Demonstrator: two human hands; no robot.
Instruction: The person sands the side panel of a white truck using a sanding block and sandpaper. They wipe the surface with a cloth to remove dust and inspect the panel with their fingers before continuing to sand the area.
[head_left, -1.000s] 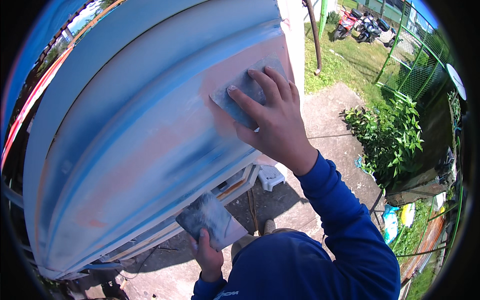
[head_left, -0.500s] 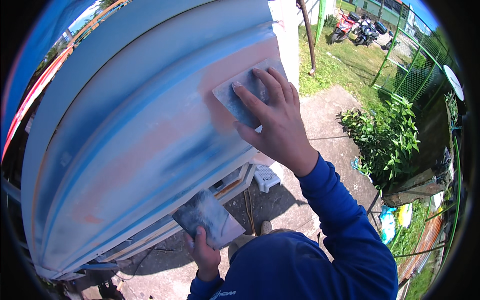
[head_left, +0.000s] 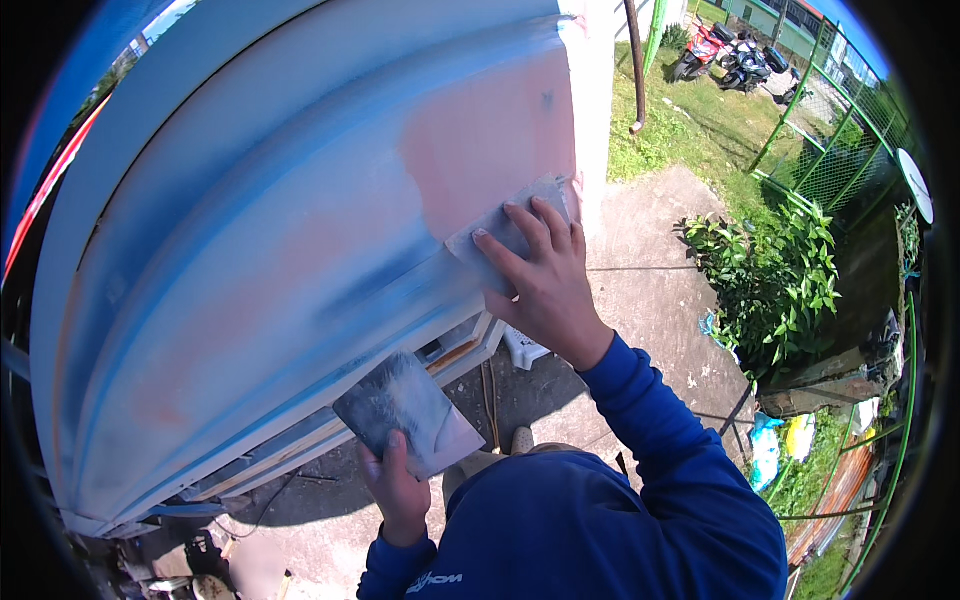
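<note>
My right hand [head_left: 550, 295] presses a thin grey rectangular sheet [head_left: 466, 250] against a large curved panel [head_left: 330, 215], fingers spread over it and thumb by its lower edge. The panel is white and blue, with a smooth pink patch [head_left: 480, 130] above the sheet and fainter pink smears further left. Lower down, my left hand [head_left: 400, 495] grips a second flat grey plate [head_left: 400, 400] by its near edge, thumb on top. That plate is streaked whitish and looks pinkish at its right corner. What the sheets are made of, I cannot tell.
Below the panel are a ledge-like frame [head_left: 455, 345] and a white plastic stool [head_left: 522, 348], partly hidden. Concrete paving [head_left: 650, 240] runs to the right, beside a leafy bush [head_left: 765, 265]. A green mesh fence [head_left: 840, 130] and parked motorcycles [head_left: 740, 62] stand further off.
My right hand has drawn its sheet downward along the panel, uncovering more of the pink patch. My left hand still holds its plate in about the same place; the view has shifted slightly.
</note>
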